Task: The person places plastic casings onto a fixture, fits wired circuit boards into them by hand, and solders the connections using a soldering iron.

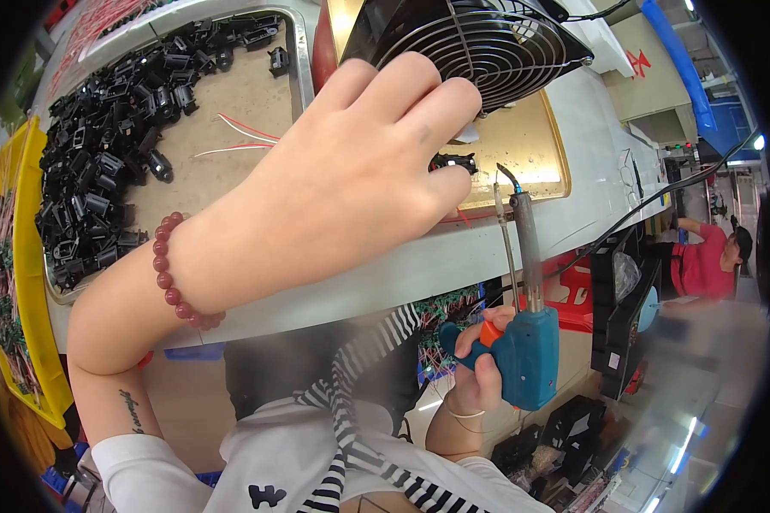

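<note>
Just nearer the body than the wire-guarded fan [479, 51], the left hand [393, 150] is curled, back upward; a small black plastic housing [458, 162] shows between forefinger and thumb, but whether the hidden fingertips pinch it cannot be told. Farther from the fan, toward the body, the right hand [472, 385] is closed around the handle of a teal soldering gun [530, 359]. The gun's long axis points toward the fan; its bent tip [509, 178] stands just right of the housing, apart from it. Beneath the fan sits a gold-coloured tray [539, 128]. Left of the fan, a metal-rimmed tray [222, 98] holds heaped black housings [103, 162] and loose wires [239, 147]; farther left, a yellow crate [51, 376] contains wired green circuit boards [4, 265].
</note>
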Motion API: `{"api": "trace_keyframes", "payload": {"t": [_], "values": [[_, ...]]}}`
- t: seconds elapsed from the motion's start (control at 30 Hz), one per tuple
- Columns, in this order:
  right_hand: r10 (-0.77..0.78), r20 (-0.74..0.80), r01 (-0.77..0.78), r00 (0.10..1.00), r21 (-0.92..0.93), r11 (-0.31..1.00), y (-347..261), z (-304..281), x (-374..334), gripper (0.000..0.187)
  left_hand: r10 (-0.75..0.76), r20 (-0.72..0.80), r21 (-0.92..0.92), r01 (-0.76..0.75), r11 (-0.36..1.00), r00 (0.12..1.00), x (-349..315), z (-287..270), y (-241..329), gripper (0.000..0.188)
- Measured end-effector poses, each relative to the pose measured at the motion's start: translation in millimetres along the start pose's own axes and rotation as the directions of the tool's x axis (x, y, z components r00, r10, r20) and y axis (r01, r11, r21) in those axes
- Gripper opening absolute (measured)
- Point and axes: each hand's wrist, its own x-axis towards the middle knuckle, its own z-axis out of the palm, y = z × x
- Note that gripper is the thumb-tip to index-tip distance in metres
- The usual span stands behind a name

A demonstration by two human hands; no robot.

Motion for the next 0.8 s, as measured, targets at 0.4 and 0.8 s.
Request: {"api": "trace_keyframes", "payload": {"t": [0.4,0.8], "values": [[-0.026,-0.055,0.026,0.998,-0.011,1.000,2,0,-1,0.052,0.026,-0.068,0.259,-0.007,0.966,0.997,-10,6,11,0.016],[-0.001,0.031,0.006,1.000,-0.155,0.988,0,-7,-6,0.052,-0.039,-0.091,0.177,0.055,0.983,0.995,-6,5,2,0.018]]}}
